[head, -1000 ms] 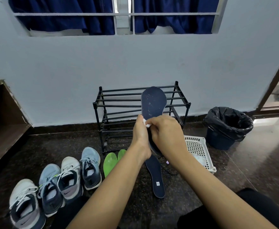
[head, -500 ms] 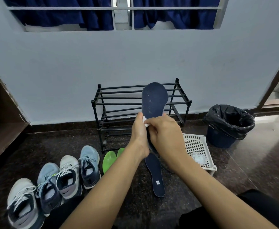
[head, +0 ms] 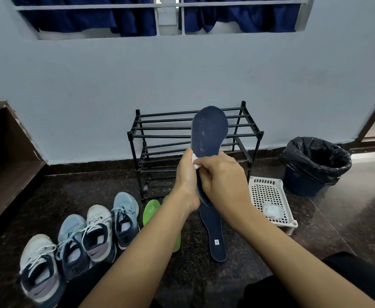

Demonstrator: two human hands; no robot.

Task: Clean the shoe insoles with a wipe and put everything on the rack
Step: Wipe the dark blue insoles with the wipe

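wiping navy insole (head: 209,132): left hand (head: 187,181) grips it, right hand (head: 225,182) pinches wipe (head: 195,162) | todo: floor insole (head: 214,230), green insoles (head: 151,211), shoes (head: 97,232) at rack (head: 164,136) front; none racked

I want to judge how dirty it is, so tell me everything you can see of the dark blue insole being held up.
The dark blue insole is flat and foam-looking, held upright, rounded toe up, in front of the rack. Pale specks dot its face. The left hand grips its middle edge; the right hand curls over it, holding a white wipe to it. The hands hide most of its lower half.
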